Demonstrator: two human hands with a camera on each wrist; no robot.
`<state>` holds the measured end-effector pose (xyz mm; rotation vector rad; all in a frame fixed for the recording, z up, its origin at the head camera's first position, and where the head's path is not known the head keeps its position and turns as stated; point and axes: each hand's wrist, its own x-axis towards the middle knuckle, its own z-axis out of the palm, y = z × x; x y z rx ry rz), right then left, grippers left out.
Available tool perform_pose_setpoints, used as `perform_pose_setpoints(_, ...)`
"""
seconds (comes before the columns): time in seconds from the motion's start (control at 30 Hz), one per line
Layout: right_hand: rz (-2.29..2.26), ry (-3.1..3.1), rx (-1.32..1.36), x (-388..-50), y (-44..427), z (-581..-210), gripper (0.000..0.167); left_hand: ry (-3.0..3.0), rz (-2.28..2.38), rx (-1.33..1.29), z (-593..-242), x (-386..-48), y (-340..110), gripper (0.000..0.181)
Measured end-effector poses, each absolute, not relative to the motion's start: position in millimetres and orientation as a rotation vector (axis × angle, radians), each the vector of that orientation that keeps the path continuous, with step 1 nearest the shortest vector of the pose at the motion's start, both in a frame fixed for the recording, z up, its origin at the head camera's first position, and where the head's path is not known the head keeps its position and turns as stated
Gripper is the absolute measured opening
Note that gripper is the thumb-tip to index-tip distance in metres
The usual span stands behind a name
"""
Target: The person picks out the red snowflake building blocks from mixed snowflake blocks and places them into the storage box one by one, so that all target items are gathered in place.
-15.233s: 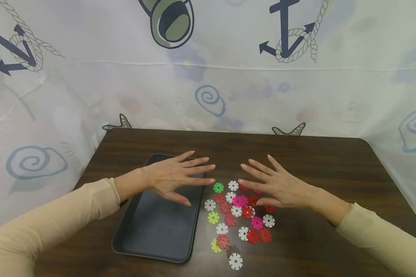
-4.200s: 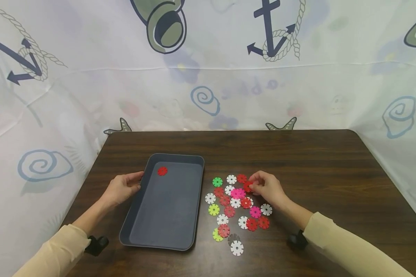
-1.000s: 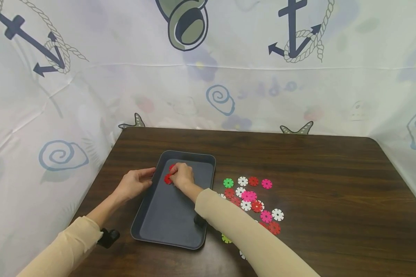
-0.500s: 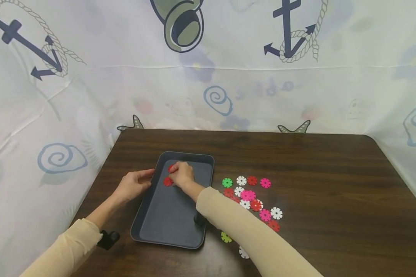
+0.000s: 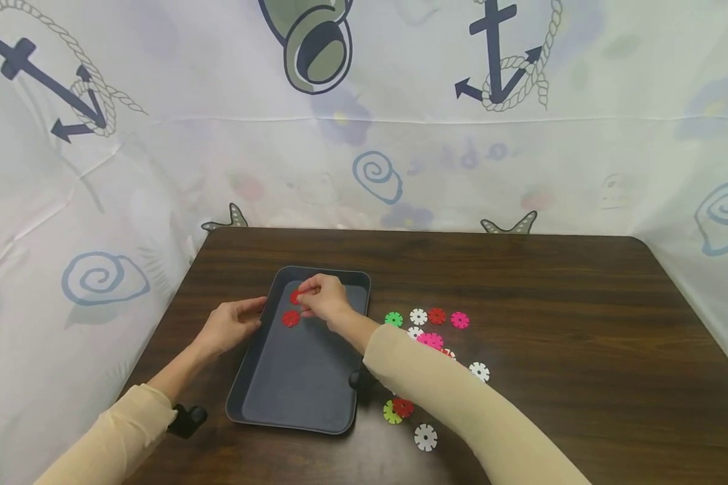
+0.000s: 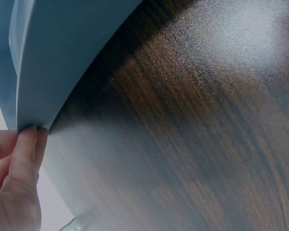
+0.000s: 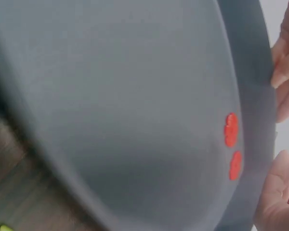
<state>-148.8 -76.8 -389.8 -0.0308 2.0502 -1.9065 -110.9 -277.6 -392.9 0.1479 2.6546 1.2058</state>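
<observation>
- We see the person's left grip (image 5: pixel 227 328) against the outside of the dark grey tray (image 5: pixel 297 384), fingers mostly straight, touching the left wall rather than clasping it; we judge that this light contact steadies the tray on the wood-grain counter (image 5: pixel 570 303).
- The right grip (image 5: pixel 326 301) hangs over the tray's far end, fingers loosely parted and, as far as we can tell, holding nothing.
- In the tray we find a far red disc (image 5: pixel 294 297), partly covered by those fingers, and a near red disc (image 5: pixel 290 318), slightly apart beside the left wall. The right wrist view shows both lying on the tray floor, where the raised rim probably keeps them from sliding off.
- Just right of the tray, we see notched discs spread over the counter, among them a green disc (image 5: pixel 393 320) and a pink disc (image 5: pixel 460 320), probably laid there for easy reach by the right.
- The right sleeve (image 5: pixel 461 404) hides part of that spread, so we cannot count it.
</observation>
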Motion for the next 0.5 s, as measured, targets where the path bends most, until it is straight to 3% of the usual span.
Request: perform_pose_setpoints(0.5,-1.97,1.921,-0.142,-131,-20,-370,0.021,2.648,1.202,0.143,-396,-111,-280,0.048)
